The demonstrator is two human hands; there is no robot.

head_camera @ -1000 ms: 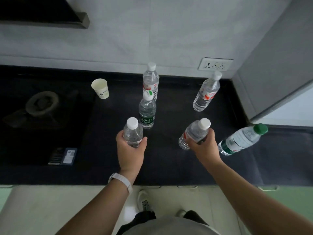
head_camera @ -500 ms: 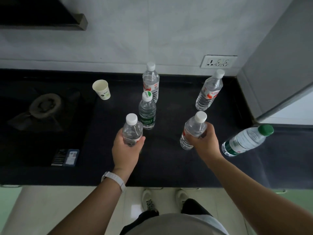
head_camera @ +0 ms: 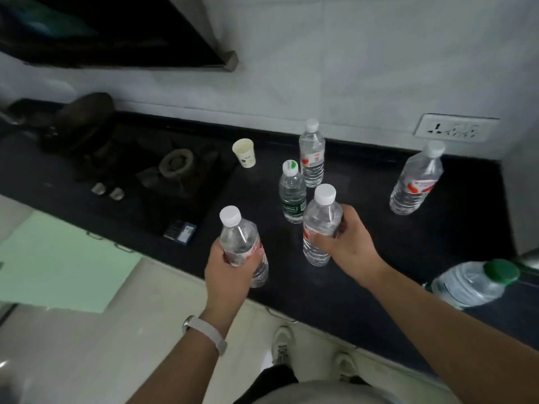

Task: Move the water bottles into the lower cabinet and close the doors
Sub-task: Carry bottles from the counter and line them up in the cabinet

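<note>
A home kitchen: a black stone counter [head_camera: 364, 287] runs along a pale tiled wall [head_camera: 350, 68], with a gas hob [head_camera: 178, 170] set into it (a dark pan [head_camera: 84, 118] sits on the far burner). A range hood [head_camera: 116, 33] hangs above, and a wall socket [head_camera: 455, 128] sits at counter height.

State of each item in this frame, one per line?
Left hand: gripping a white-capped bottle, capped.
Right hand: gripping another white-capped bottle, capped.
Green-label bottle: upright, capped.
Back bottle: upright, capped.
Right bottle: standing, capped.
Green-capped bottle: capped.
Paper cup: upright.
</note>
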